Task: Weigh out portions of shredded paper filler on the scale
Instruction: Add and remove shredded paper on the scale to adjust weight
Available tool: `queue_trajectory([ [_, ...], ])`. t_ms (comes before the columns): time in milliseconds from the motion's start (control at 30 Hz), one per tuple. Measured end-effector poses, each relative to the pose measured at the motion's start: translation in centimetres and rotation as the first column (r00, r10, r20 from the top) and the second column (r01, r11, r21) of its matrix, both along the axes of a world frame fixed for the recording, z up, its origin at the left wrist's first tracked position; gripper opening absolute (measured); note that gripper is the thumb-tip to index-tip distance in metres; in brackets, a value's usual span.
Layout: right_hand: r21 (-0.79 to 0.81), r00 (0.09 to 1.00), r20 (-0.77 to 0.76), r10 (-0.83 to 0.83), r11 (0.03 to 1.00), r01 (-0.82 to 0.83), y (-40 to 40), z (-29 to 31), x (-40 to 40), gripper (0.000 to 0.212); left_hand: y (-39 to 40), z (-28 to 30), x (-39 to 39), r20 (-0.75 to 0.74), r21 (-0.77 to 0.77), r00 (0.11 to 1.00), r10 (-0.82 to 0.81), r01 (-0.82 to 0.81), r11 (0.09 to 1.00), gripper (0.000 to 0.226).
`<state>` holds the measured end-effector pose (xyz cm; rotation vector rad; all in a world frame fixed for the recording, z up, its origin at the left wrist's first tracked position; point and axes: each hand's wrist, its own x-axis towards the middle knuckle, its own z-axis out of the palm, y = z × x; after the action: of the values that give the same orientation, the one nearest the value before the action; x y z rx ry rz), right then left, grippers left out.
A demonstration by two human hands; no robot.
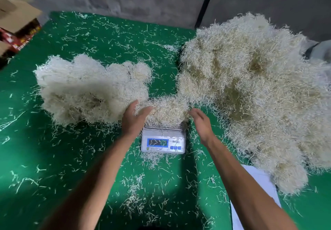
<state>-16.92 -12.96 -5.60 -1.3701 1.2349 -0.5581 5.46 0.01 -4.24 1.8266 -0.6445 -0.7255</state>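
A small white digital scale (163, 143) with a blue display stands on the green table, stray strands lying over its screen. A portion of cream shredded paper (168, 111) sits heaped on its platform. My left hand (133, 119) lies against the left side of that portion, fingers straight and thumb up. On the right side, my right hand (200, 122) is open, fingers extended beside the portion; whether it touches is unclear. A big heap of shredded paper (254, 86) fills the right of the table. A paler clump of shredded paper (89, 88) lies to the left.
The green table (62, 158) is strewn with loose paper strands. A cardboard box (16, 25) with red print stands at the far left corner. A white sheet (259, 181) lies under the big heap at the lower right. A grey wall runs behind.
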Motion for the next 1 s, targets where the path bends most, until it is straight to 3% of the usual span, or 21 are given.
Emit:
queue_trajectory([
  [200,0.049,0.995,0.063,-0.072,0.996,0.069,3.5,0.9,-0.2,0.07,4.4,1.8,-1.3,-0.146,-0.096,0.989,-0.029,0.015,0.995,0.056],
  [267,0.099,0.991,0.088,-0.097,0.991,0.089,4.4,1.1,0.0,0.066,5.4,2.1,-1.7,-0.226,-0.106,0.973,-0.039,0.015,0.994,0.061],
  [367,0.115,0.988,0.11,-0.106,0.989,0.093,5.3,1.3,-0.1,0.044,6.3,2.0,-1.9,-0.36,-0.105,0.932,-0.04,0.002,0.994,0.07],
  [467,0.117,0.985,0.117,-0.126,0.987,0.113,5.5,1.2,-0.4,0.057,6.7,1.5,-1.7,-0.487,-0.059,0.874,0.008,-0.042,0.997,0.088],
  [733,0.116,0.988,0.103,-0.113,0.988,0.101,4.9,1.7,-0.2,0.072,6.0,1.5,-1.3,-0.521,-0.05,0.853,0.016,-0.049,0.998,0.101],
  [900,0.029,0.99,0.054,-0.133,0.991,0.132,3.1,1.5,1.3,0.051,3.5,2.1,-0.8,-0.49,-0.033,0.868,0.074,-0.104,0.994,0.08],
  [1000,-0.043,0.98,0.017,-0.196,0.98,0.196,1.8,1.7,3.3,0.061,1.2,2.3,-0.7,-0.354,-0.008,0.933,0.065,-0.072,0.997,0.071],
])
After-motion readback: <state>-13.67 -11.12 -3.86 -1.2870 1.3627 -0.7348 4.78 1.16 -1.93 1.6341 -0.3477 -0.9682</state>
